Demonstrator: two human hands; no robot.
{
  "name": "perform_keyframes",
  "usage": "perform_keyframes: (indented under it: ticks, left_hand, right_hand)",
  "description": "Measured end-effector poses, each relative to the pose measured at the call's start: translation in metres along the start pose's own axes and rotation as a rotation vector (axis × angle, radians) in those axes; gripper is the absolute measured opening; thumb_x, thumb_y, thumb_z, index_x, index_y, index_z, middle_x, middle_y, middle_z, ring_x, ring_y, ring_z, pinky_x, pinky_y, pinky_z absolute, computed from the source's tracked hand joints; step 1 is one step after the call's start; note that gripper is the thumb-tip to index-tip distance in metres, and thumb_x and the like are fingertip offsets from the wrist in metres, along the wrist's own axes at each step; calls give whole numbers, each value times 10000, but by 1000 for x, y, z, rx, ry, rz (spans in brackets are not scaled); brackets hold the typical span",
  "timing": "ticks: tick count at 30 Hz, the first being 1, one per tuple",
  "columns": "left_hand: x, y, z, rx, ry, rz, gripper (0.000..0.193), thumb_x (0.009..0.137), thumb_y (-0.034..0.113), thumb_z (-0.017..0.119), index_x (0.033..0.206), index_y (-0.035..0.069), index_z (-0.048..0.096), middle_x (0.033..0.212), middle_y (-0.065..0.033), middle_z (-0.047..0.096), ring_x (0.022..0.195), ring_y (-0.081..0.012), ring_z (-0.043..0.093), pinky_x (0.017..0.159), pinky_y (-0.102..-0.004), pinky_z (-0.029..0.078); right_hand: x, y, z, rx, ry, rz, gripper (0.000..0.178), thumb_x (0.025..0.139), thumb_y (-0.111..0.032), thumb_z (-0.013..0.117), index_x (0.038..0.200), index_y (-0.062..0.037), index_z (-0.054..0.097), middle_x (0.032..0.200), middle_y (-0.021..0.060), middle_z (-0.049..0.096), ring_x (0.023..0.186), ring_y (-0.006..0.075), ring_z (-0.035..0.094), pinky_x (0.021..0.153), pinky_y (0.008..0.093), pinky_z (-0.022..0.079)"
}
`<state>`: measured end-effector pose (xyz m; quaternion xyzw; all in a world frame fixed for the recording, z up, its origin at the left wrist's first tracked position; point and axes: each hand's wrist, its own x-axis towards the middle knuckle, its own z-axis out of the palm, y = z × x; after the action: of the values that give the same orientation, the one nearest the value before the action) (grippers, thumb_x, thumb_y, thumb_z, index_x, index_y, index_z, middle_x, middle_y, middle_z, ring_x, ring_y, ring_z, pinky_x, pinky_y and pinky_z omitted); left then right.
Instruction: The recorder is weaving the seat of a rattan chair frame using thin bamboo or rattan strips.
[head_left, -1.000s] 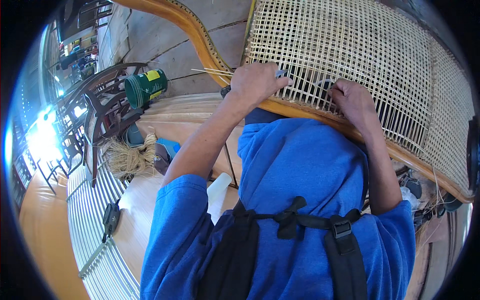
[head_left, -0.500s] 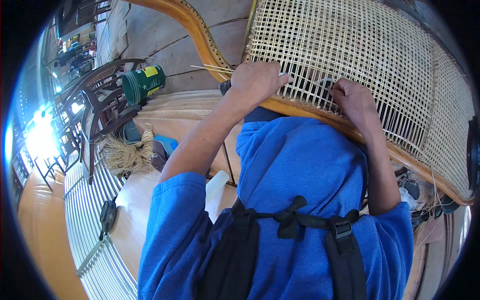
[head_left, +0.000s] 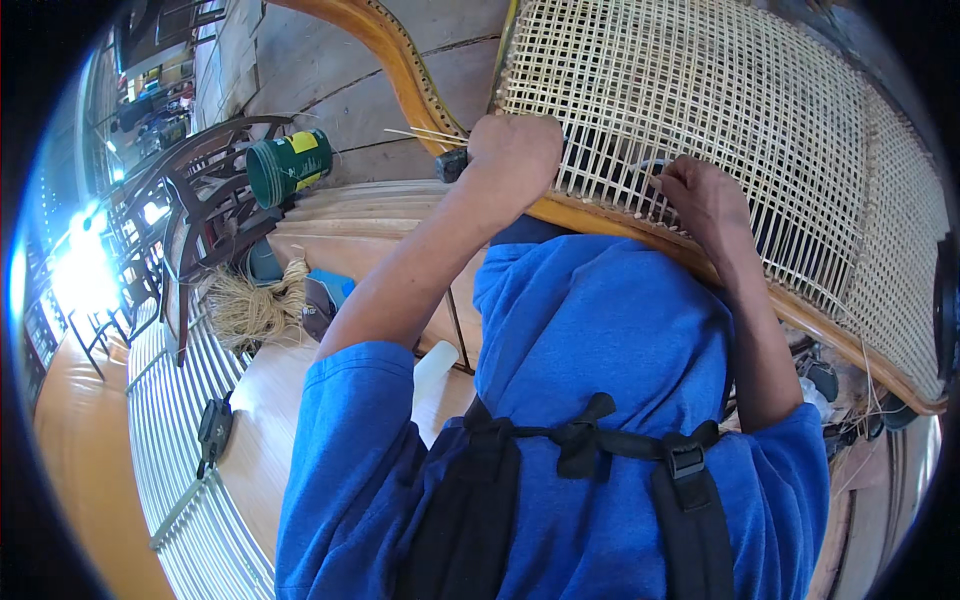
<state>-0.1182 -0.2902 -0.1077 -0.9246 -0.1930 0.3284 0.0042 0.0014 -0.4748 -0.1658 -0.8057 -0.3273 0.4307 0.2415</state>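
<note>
A woven cane panel (head_left: 700, 80) spans an orange-brown wooden frame (head_left: 590, 218) in front of me. Along the near rail its weave is looser, with gaps between strands. My left hand (head_left: 515, 155) is closed over the panel's near-left corner; its fingertips and whatever they hold are hidden. Thin cane ends (head_left: 425, 135) stick out left of it, beside a dark block (head_left: 452, 165). Farther right, my right hand (head_left: 708, 200) pinches a pale cane strand (head_left: 652, 164) that curves up at the loose part of the weave.
A curved, studded wooden arm (head_left: 405, 75) rises at the upper left. A green bucket (head_left: 308, 160) lies on its side near dark chair frames (head_left: 180, 215). Below are a bundle of fibre strands (head_left: 250, 308) and a black device (head_left: 214, 432). Scraps lie under the frame at right.
My left hand has turned and curled, so the thumb that stuck out to the right no longer shows. My right hand stays almost in place, still pinching the strand.
</note>
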Motion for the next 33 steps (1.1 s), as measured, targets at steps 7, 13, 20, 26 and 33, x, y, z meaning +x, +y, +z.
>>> perform_keyframes:
  ticks: [7, 13, 20, 26, 33]
  left_hand:
    - [-4, -5, 7, -130, 25, -31, 305, 838, 319, 538, 799, 44, 664, 766, -149, 667, 754, -307, 663, 640, -453, 522]
    - [-8, -4, 6, -206, 27, -127, 409, 823, 423, 545, 793, 30, 654, 751, -172, 656, 744, -327, 656, 658, -459, 524]
    - [-10, 1, 7, -125, 110, -115, 364, 829, 385, 540, 772, 45, 654, 723, -152, 660, 690, -316, 660, 622, -438, 530]
    - [-11, -9, -1, -39, 70, 111, 264, 854, 239, 481, 781, 40, 639, 728, -180, 651, 708, -347, 651, 611, -464, 514]
    - [-5, -7, -19, 23, -66, -101, 207, 818, 170, 486, 795, 40, 645, 794, -175, 662, 776, -330, 655, 658, -461, 514]
  right_hand:
    - [0, 5, 1, 26, 27, -87, 209, 839, -243, 556, 822, -46, 624, 726, 159, 634, 708, 334, 628, 666, 425, 487]
    - [2, 9, 3, 51, 31, -99, 206, 843, -229, 544, 802, -37, 603, 734, 171, 625, 709, 345, 622, 660, 432, 485]
    - [4, -8, 11, -217, 121, -37, 249, 868, -295, 577, 852, -51, 624, 741, 154, 641, 692, 302, 623, 671, 404, 476]
    - [1, -3, 23, -350, 300, -197, 213, 859, -281, 590, 831, -70, 595, 683, 129, 624, 671, 310, 621, 667, 424, 483]
    - [3, 5, 12, -201, 193, -276, 192, 852, -230, 598, 794, -48, 588, 632, 152, 585, 595, 301, 604, 567, 390, 480]
